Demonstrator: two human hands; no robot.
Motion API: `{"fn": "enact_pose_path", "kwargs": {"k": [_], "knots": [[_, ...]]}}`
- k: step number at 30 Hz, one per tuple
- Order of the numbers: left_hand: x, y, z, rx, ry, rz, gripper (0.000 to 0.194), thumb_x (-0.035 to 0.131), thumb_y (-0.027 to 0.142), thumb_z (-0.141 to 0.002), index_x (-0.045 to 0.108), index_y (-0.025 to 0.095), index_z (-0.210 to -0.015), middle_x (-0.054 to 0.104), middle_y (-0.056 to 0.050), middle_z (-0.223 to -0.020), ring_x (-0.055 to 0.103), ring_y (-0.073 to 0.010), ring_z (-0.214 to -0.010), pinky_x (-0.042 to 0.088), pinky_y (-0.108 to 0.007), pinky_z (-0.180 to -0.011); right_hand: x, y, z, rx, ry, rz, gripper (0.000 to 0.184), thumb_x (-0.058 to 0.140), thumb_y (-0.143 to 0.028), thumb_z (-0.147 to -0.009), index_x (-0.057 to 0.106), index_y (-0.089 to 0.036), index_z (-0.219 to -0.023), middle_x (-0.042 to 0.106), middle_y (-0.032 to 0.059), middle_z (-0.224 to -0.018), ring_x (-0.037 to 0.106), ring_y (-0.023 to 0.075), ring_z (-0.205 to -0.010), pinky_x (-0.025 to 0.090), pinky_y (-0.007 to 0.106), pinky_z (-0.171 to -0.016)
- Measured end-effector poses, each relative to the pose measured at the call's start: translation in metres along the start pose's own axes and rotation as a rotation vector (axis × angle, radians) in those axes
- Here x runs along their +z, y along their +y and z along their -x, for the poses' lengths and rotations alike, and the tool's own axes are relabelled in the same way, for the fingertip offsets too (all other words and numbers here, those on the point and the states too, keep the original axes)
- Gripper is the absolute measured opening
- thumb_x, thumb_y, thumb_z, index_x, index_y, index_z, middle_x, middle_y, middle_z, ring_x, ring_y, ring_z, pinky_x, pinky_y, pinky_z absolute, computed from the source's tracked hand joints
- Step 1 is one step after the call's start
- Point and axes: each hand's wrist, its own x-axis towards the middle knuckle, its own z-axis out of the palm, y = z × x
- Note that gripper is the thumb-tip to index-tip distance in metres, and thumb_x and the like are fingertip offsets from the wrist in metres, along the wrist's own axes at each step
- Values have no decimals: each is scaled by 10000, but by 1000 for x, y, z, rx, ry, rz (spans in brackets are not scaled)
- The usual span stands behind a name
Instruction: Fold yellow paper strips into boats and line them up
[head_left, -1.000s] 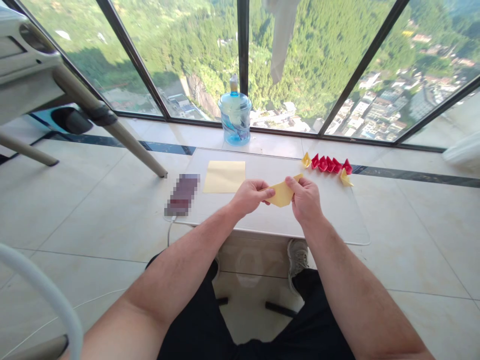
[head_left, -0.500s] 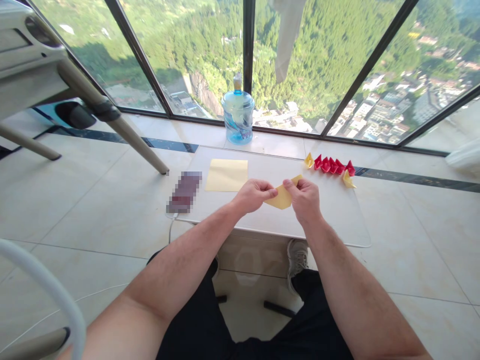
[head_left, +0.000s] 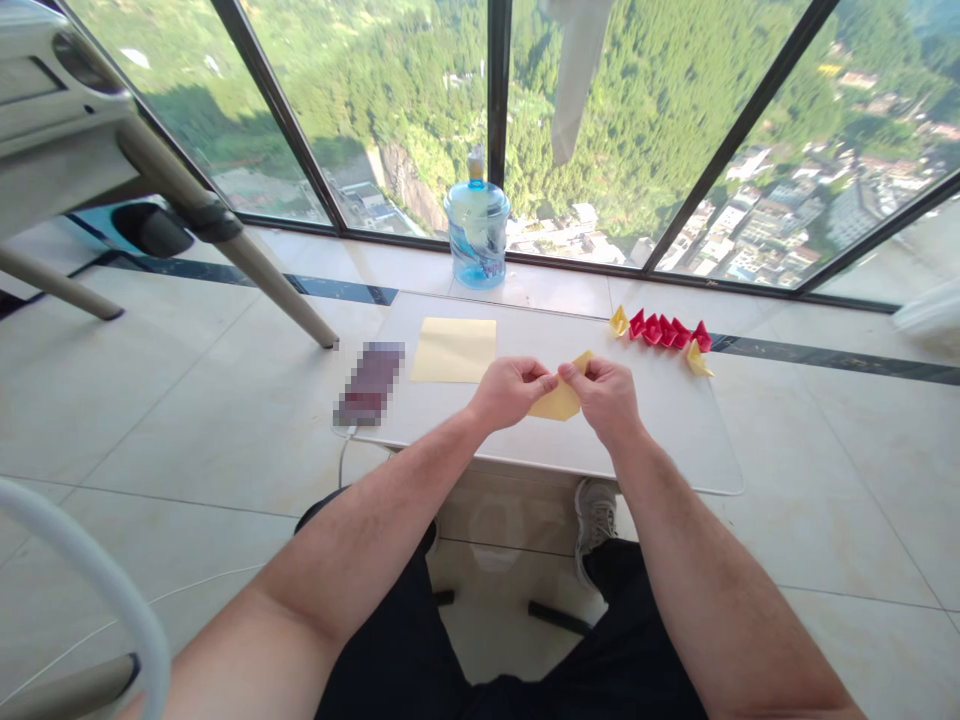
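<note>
Evidently, left hand [head_left: 510, 392] and right hand [head_left: 609, 395] both pinch the folded yellow paper [head_left: 556, 404] — long axis roughly eight to two o'clock.

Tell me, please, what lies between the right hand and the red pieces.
The head view shows bare table from the right hand to the red pieces, save a yellow piece by their right end.

My folded yellow paper [head_left: 556, 405] shows a smooth, matt face, as does the flat yellow sheet [head_left: 454, 350] on my smooth tabletop [head_left: 660, 430]; glossy floor tiles [head_left: 825, 420], a shiny, translucent plastic water bottle [head_left: 478, 240] and my matt cloth trousers [head_left: 637, 640] complete the textures.
</note>
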Motion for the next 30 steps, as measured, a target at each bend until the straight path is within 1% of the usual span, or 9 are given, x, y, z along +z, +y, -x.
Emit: {"fn": "enact_pose_path", "kwargs": {"k": [5,14,18,21,23,24,26,28,30], "knots": [[-1,2,-1,-29,-18,30,256,651,377,-768,678,134,-694,583,12,-603,483,-98,-570,346,-211,-506,1,-1,1,47,-14,-65,297,747,-422,-707,609,-171,-626,503,-33,-546,421,99,-494,342,247,-457],[-10,-3,3,-121,-162,94,181,663,314,-779,683,134,-780,734,-62,-693,640,-141,-595,397,-215,-517,-16,3,-11,149,10,-288,320,803,-437,-659,623,-172,-654,563,-20,-588,481,112,-524,399,255,-495],[-18,-1,6,-117,-203,107,168,666,305,-782,665,143,-740,729,-56,-683,685,-155,-643,478,-243,-608,-27,4,-18,144,44,-309,312,798,-450,-662,637,-183,-676,588,-11,-615,525,135,-558,430,265,-514],[-27,-1,4,-157,-268,75,161,703,291,-749,661,142,-702,705,-47,-635,657,-143,-595,461,-233,-571,-36,4,-21,119,43,-283,327,789,-480,-674,653,-185,-709,624,1,-658,561,149,-592,445,265,-526],[-30,-2,2,-200,-286,183,195,735,300,-728,642,135,-683,683,-44,-622,641,-129,-586,478,-234,-591,-38,3,-20,119,-52,-256,353,782,-506,-692,668,-176,-748,644,8,-692,573,148,-605,449,261,-536],[-30,-3,0,-219,-231,302,235,728,342,-743,628,137,-686,672,-38,-634,636,-125,-588,487,-236,-589,-37,2,-19,126,-126,-237,368,777,-518,-702,675,-170,-765,648,10,-701,573,145,-605,445,256,-533],[-25,-5,-2,-281,-224,505,288,707,417,-776,630,140,-767,694,-61,-778,661,-143,-682,493,-234,-569,-33,0,-16,133,-266,-185,390,758,-537,-727,687,-160,-792,642,8,-693,560,131,-592,425,240,-516],[-18,-8,-1,-358,-329,626,297,768,387,-735,617,152,-837,699,-67,-888,687,-178,-758,537,-276,-609,-28,-2,-13,116,-367,-166,397,736,-546,-752,693,-156,-814,632,-1,-670,538,114,-565,404,226,-496],[-10,-12,1,-397,-472,750,320,788,360,-727,606,164,-903,704,-86,-946,710,-255,-868,582,-393,-709,-24,-5,-11,102,-442,-200,393,724,-546,-764,690,-162,-842,631,-6,-657,529,109,-536,397,225,-472]]}}
